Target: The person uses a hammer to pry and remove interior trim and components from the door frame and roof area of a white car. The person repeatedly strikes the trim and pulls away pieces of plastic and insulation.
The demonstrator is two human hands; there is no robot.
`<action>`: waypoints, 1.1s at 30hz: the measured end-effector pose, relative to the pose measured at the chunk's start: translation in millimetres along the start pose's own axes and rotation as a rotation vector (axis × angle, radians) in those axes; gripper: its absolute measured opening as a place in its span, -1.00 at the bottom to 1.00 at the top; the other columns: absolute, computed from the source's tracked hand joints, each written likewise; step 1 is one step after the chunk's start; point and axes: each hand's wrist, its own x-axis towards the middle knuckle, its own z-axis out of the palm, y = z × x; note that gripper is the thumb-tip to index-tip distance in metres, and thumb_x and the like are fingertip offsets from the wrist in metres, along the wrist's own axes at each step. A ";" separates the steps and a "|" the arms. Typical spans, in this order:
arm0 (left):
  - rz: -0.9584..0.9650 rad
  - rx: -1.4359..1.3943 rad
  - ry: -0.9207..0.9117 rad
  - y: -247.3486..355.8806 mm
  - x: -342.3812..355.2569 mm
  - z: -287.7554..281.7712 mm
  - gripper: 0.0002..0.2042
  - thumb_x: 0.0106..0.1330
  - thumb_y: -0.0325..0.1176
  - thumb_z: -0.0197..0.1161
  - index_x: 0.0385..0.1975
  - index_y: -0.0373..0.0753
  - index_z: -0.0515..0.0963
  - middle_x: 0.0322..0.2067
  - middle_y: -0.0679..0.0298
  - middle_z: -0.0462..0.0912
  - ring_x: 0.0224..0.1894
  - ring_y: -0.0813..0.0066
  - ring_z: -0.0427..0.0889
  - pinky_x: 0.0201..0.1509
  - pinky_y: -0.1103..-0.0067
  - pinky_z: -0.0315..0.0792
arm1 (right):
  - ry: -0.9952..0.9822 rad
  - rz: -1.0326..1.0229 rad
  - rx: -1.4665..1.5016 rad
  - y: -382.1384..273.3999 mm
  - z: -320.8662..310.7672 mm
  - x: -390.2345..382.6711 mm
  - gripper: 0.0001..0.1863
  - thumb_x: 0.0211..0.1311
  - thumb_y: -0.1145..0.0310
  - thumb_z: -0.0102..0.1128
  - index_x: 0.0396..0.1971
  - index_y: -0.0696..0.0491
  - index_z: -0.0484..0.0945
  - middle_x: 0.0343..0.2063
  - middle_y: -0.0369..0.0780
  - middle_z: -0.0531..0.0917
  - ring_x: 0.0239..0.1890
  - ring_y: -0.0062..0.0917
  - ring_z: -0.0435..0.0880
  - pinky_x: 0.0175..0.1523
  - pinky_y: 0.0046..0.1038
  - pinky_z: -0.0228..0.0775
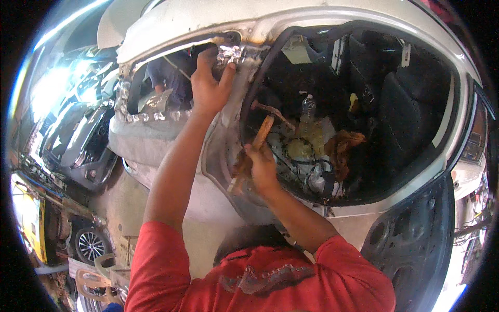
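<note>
My left hand (210, 86) is at the upper corner of the side window opening (182, 115) of a pale car body (156, 140), fingers curled round something dark I cannot make out, beside shiny crumpled metal (230, 52) on the pillar. My right hand (262, 166) grips the wooden handle of a hammer (265, 127), its rusty head raised in front of the dark-trimmed door opening. Inside that opening are a clear plastic bottle (309, 109), a brown rag (343, 151) and black cables (299, 161).
An open door (400, 244) hangs at the lower right. A dark car (78, 140), a loose wheel (92, 244), a yellow machine (31, 218) and plastic chairs (91, 286) are at the left. Another person in blue (169, 78) shows through the window opening.
</note>
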 end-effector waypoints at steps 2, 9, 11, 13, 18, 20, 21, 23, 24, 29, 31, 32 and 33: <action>0.017 0.046 -0.016 2.4 0.5 -3.6 -0.37 0.34 -0.19 0.54 0.28 -0.42 0.45 0.16 -0.26 0.67 0.22 -0.27 0.68 0.25 0.11 0.56 | 0.060 -0.002 0.083 -29.4 10.8 -11.4 -0.74 0.60 0.28 0.22 0.13 0.00 0.46 -0.31 -0.23 0.62 -0.37 -0.33 0.72 -0.35 -0.14 0.71; 0.486 0.453 -0.066 87.2 65.5 11.0 0.24 0.02 0.09 0.74 0.67 -0.20 0.10 0.48 -0.24 0.30 0.58 -0.36 0.20 0.62 -0.12 0.18 | -0.035 0.096 0.127 -69.0 1.7 5.9 -0.81 0.61 0.27 0.18 0.03 -0.01 0.45 -0.36 -0.22 0.62 -0.45 -0.32 0.68 -0.37 -0.16 0.66; 0.629 0.498 -0.084 114.0 98.9 39.7 0.34 -0.04 0.17 0.75 0.71 -0.13 0.01 0.52 -0.22 0.25 0.62 -0.36 0.14 0.62 -0.20 0.14 | -0.012 -0.023 0.323 -85.7 -7.9 15.2 -0.82 0.63 0.26 0.16 0.02 -0.01 0.43 -0.35 -0.22 0.63 -0.45 -0.30 0.69 -0.36 -0.14 0.63; 0.728 0.635 -0.142 129.1 118.8 59.9 0.40 -0.09 0.22 0.75 0.74 -0.07 -0.05 0.55 -0.20 0.21 0.65 -0.35 0.10 0.61 -0.27 0.12 | 0.077 -0.158 0.389 -96.6 10.6 14.5 -0.82 0.66 0.21 0.11 0.02 -0.02 0.40 -0.35 -0.19 0.63 -0.41 -0.26 0.71 -0.31 -0.13 0.61; 0.791 0.883 -0.251 130.4 146.2 98.4 0.39 -0.09 0.17 0.76 0.74 0.03 -0.05 0.53 -0.09 0.27 0.63 -0.30 0.19 0.54 -0.29 0.25 | 0.045 -0.170 0.496 -119.1 31.7 17.1 -0.79 0.67 0.19 0.12 0.02 -0.02 0.38 -0.33 -0.16 0.63 -0.41 -0.19 0.71 -0.20 -0.05 0.65; 0.788 0.825 -0.269 123.2 151.7 104.5 0.34 -0.06 0.02 0.79 0.73 0.03 -0.02 0.54 -0.09 0.30 0.61 -0.31 0.24 0.49 -0.33 0.29 | 0.007 -0.245 0.478 -120.0 41.3 29.6 -0.78 0.66 0.18 0.14 0.03 -0.03 0.38 -0.32 -0.17 0.63 -0.39 -0.20 0.72 -0.19 -0.04 0.66; 0.785 0.862 -0.267 127.3 149.6 108.0 0.35 -0.07 0.04 0.78 0.73 0.04 -0.03 0.52 -0.08 0.31 0.60 -0.28 0.25 0.50 -0.29 0.31 | -0.004 -0.282 0.468 -123.2 47.9 35.0 -0.77 0.66 0.18 0.15 0.03 -0.03 0.38 -0.31 -0.17 0.63 -0.37 -0.20 0.72 -0.18 -0.04 0.66; 0.774 0.946 -0.261 134.4 146.9 108.8 0.36 -0.07 0.07 0.77 0.74 0.06 -0.05 0.48 -0.05 0.32 0.59 -0.24 0.27 0.51 -0.21 0.34 | -0.056 -0.178 0.588 -127.2 61.1 47.2 -0.80 0.64 0.19 0.17 0.00 -0.03 0.42 -0.29 -0.20 0.61 -0.32 -0.34 0.73 -0.18 -0.15 0.69; 0.779 0.945 -0.290 138.3 148.1 107.6 0.39 -0.08 0.13 0.78 0.74 -0.01 -0.06 0.54 -0.09 0.28 0.61 -0.28 0.23 0.54 -0.24 0.28 | -0.111 -0.146 0.553 -127.7 64.7 54.7 -0.81 0.64 0.20 0.17 0.00 -0.04 0.43 -0.29 -0.21 0.61 -0.31 -0.37 0.72 -0.19 -0.17 0.69; 0.456 0.882 -0.645 214.1 145.8 89.5 0.48 -0.02 0.23 0.74 0.70 -0.38 -0.19 0.59 -0.42 0.04 0.66 -0.53 -0.03 0.55 -0.39 0.18 | -0.123 -0.145 0.544 -148.0 56.4 47.8 -0.85 0.63 0.22 0.14 -0.06 -0.03 0.45 -0.33 -0.21 0.63 -0.45 -0.37 0.68 -0.27 -0.19 0.68; 0.494 0.890 -0.598 208.6 148.2 101.5 0.47 -0.02 0.22 0.75 0.69 -0.44 -0.18 0.60 -0.41 0.05 0.67 -0.51 -0.02 0.57 -0.35 0.19 | 0.026 -0.243 0.642 -141.9 68.5 48.8 -0.86 0.61 0.25 0.15 -0.09 -0.03 0.45 -0.40 -0.20 0.62 -0.52 -0.33 0.68 -0.36 -0.20 0.66; 0.521 0.939 -0.547 208.1 143.6 107.2 0.47 -0.01 0.20 0.75 0.68 -0.46 -0.18 0.60 -0.39 0.05 0.67 -0.50 -0.01 0.57 -0.34 0.19 | 0.069 -0.278 0.651 -137.5 72.5 52.1 -0.87 0.60 0.26 0.15 -0.09 -0.03 0.46 -0.42 -0.20 0.62 -0.52 -0.32 0.68 -0.38 -0.20 0.65; 0.542 0.988 -0.493 208.0 140.1 111.4 0.46 0.00 0.18 0.75 0.67 -0.49 -0.18 0.61 -0.36 0.04 0.67 -0.49 0.00 0.58 -0.33 0.19 | 0.113 -0.314 0.660 -134.8 73.1 55.3 -0.88 0.60 0.27 0.16 -0.10 -0.04 0.46 -0.43 -0.20 0.61 -0.53 -0.32 0.68 -0.41 -0.21 0.63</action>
